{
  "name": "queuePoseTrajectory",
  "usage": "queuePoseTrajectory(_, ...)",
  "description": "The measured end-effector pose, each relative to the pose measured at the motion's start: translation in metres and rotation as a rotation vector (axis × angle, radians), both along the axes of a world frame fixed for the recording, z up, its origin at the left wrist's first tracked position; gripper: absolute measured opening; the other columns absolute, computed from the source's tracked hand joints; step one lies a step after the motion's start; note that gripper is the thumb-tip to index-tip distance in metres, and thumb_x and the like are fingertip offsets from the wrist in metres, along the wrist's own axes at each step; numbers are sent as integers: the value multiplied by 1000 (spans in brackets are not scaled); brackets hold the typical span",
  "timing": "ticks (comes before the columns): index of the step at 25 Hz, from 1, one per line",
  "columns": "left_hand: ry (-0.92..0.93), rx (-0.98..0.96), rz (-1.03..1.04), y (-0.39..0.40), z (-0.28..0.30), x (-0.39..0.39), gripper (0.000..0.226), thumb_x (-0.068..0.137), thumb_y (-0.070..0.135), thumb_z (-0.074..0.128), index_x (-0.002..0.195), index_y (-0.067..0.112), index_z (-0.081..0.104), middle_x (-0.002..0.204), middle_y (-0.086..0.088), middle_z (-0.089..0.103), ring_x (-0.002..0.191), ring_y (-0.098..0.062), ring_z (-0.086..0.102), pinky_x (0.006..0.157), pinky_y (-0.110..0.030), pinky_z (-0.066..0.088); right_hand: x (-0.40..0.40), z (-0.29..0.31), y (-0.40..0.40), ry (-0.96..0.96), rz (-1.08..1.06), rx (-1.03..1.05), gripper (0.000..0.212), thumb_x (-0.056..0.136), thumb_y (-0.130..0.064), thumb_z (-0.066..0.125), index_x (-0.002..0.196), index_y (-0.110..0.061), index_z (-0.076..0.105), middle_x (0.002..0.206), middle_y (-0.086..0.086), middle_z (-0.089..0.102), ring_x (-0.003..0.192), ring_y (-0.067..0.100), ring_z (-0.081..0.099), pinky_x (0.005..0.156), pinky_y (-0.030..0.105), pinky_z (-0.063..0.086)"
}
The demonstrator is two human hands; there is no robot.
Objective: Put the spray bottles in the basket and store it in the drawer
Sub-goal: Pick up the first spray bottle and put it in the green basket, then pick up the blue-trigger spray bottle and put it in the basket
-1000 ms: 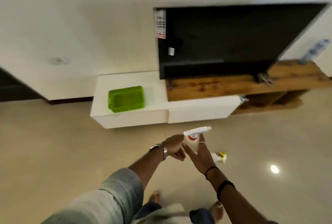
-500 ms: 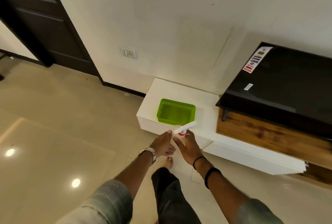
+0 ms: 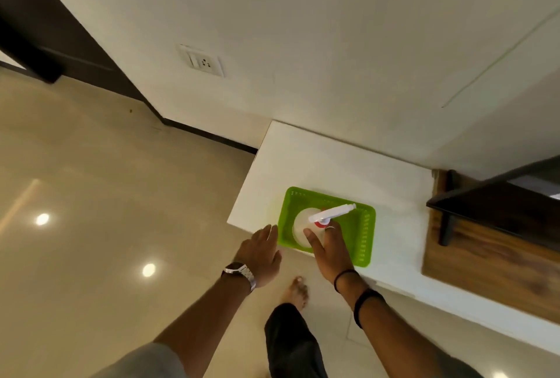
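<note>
— Where's the white plastic spray bottle (image 3: 306,226)?
— Inside the green plastic basket (image 3: 362,238) at the white cabinet top's (image 3: 318,162) front-left corner, right hand (image 3: 331,246) clasping it.
— The left hand (image 3: 260,253)?
— Spread, empty, beside the basket.

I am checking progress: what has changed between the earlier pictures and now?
The white plastic spray bottle was carried to the green plastic basket and is now over or inside it, held by the right hand. The left hand let go. The basket stayed on the white cabinet.

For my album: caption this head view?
Right hand lowers white spray bottle into green plastic basket; left hand hovers open.
</note>
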State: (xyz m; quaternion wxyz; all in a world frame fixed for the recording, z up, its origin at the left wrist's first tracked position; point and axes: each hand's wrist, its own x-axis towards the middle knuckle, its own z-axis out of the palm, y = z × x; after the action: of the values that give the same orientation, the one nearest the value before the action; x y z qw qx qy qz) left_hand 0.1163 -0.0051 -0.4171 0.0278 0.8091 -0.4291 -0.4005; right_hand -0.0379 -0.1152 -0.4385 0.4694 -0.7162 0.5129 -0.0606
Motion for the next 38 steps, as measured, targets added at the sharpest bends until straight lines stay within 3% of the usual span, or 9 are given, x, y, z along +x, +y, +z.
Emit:
queuePoseTrajectory(5, 201, 136, 356, -13, -77, 22, 56, 103, 41, 39, 153, 16, 36, 148, -15, 54, 136, -36, 52, 110, -40, 43, 18, -73, -3, 30, 76, -24, 47, 96, -37, 57, 133, -9, 54, 154, 5, 35, 135, 20, 41, 100, 17, 34)
queuePoseTrajectory(8, 134, 75, 295, -19, -97, 28, 39, 102, 43, 40, 110, 16, 67, 111, -13, 73, 111, -37, 65, 89, -40, 49, 23, -92, 0, 53, 100, -16, 54, 96, -41, 56, 141, -13, 47, 155, 3, 32, 133, 21, 45, 97, 25, 45)
queuePoseTrajectory(10, 120, 22, 284, -25, -102, 32, 44, 102, 43, 39, 77, 14, 60, 79, -8, 68, 88, -36, 67, 71, -36, 45, 27, -95, 1, 80, 102, -3, 64, 95, -44, 55, 149, -16, 36, 154, 5, 33, 130, 24, 49, 91, 36, 54)
queuePoseTrajectory(13, 101, -30, 208, -37, -101, 37, 50, 102, 44, 40, 62, 16, 49, 58, 0, 53, 67, -31, 58, 59, -33, 37, 34, -97, 1, 104, 108, -29, 67, 95, -44, 55, 152, -17, 31, 155, 7, 31, 128, 27, 52, 84, 38, 57)
queuePoseTrajectory(20, -34, -83, -42, -46, -100, 53, 41, 103, 38, 39, 72, 17, 55, 80, -14, 70, 77, -38, 63, 60, -34, 35, 49, -96, -1, 158, 143, -72, 60, 95, -41, 57, 145, -12, 41, 159, 7, 31, 136, 31, 45, 93, 45, 53)
queuePoseTrajectory(24, -78, -82, -181, -43, -93, 59, 40, 105, 38, 33, 92, 15, 62, 86, -11, 71, 78, -36, 65, 59, -34, 38, 45, -95, 2, 303, 205, -137, 75, 92, -47, 59, 152, -10, 31, 159, 10, 33, 141, 32, 40, 107, 46, 41)
queuePoseTrajectory(30, -96, -26, -275, -12, -73, 68, 37, 103, 39, 34, 87, 16, 58, 88, -9, 71, 83, -35, 66, 61, -33, 34, 26, -74, 19, 381, 120, -131, 84, 92, -55, 53, 150, 0, 30, 160, 19, 27, 149, 31, 24, 121, 49, 21)
queuePoseTrajectory(33, -126, 71, -446, 12, -48, 65, 34, 102, 38, 38, 100, 14, 62, 101, -11, 72, 94, -36, 67, 69, -37, 44, -3, -41, 47, 381, 45, -145, 83, 94, -49, 52, 156, -9, 14, 163, 16, 17, 152, 31, 16, 123, 49, 16)
queuePoseTrajectory(38, 35, 246, -680, 36, -31, 23, 35, 100, 39, 40, 114, 18, 64, 113, -13, 73, 102, -36, 68, 82, -37, 51, -66, -9, 124, 481, -146, -52, 78, 91, -45, 50, 157, -21, 16, 165, 8, 16, 152, 25, 17, 119, 49, 23)
